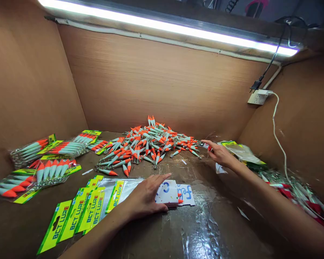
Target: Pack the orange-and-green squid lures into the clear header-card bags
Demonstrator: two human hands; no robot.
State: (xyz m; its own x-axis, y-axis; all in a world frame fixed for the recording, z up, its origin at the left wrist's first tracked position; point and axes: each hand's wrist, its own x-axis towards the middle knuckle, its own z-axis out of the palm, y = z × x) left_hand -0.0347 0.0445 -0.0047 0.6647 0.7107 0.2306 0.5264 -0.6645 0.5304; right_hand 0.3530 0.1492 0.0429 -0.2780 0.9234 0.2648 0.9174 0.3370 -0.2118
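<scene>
My left hand (144, 198) grips a small white cardboard box (166, 194) with blue lettering, thumb along its near side and fingers over the far side. Orange tips (180, 199) show at the box's right end, by a white flap with blue writing. My right hand (220, 154) reaches to the right edge of a heap of orange-and-pale-green fishing lures (151, 142). Its index finger is stretched out and its thumb apart; a red bit by the thumb is too small to name. Left of the box lie fanned clear bags with yellow-green BCT LURE header cards (78, 212).
Filled lure packs (54, 169) lie along the left wall. More bags (244, 154) and red-and-silver packed lures (299, 196) are at the right, beneath a white cable (275, 122) from a socket. Cardboard walls enclose the tabletop; a lamp tube (164, 25) crosses above.
</scene>
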